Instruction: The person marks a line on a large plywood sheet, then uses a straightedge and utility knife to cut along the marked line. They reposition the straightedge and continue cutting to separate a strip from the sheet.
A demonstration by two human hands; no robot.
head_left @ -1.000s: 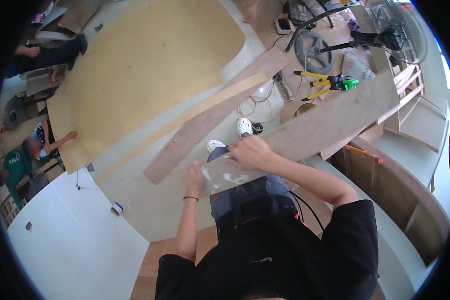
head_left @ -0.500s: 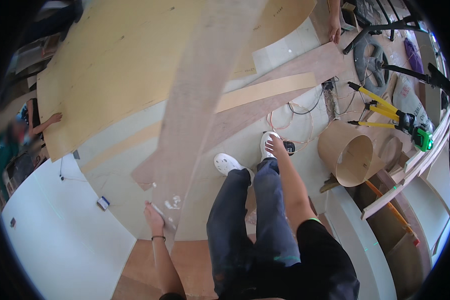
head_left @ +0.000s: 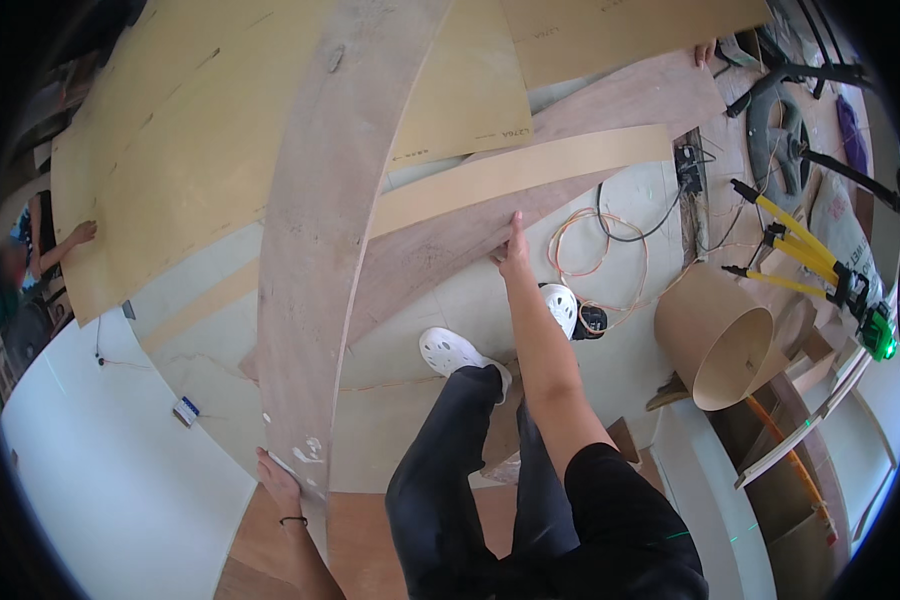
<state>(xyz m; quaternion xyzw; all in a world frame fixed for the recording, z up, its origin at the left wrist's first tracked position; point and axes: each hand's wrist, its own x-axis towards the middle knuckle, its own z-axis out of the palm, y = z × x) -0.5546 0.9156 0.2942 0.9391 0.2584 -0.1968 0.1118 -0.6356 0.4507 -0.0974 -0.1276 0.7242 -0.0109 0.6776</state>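
A long greyish plywood strip (head_left: pixel 320 200) slants up and away from me, white smears near its close end. My left hand (head_left: pixel 282 485) is closed on that end's left edge. Under it, a second, reddish plywood strip (head_left: pixel 435 255) lies diagonally across the pale floor, with a narrow tan curved strip (head_left: pixel 530 180) on top. My right hand (head_left: pixel 513 247) is at the near edge of the reddish strip, one digit over its face; it looks closed on the edge, though the underside is hidden. Another person's hand (head_left: pixel 705 52) touches the reddish strip's far right end.
Large yellowish sheets (head_left: pixel 190 130) spread across the far side; another person's hand (head_left: pixel 83 232) rests on their left edge. Right of my white shoes (head_left: pixel 450 350) lie an orange cable (head_left: pixel 560 250), a cardboard-coloured cylinder (head_left: pixel 715 340) and a yellow-legged tripod (head_left: pixel 795 240). A white panel (head_left: pixel 110 450) stands left.
My right hand has moved from above my shoe, forward and left, to the reddish strip's edge. The long greyish strip has shifted left, my left hand still on it. One yellowish sheet has shifted at the far right.
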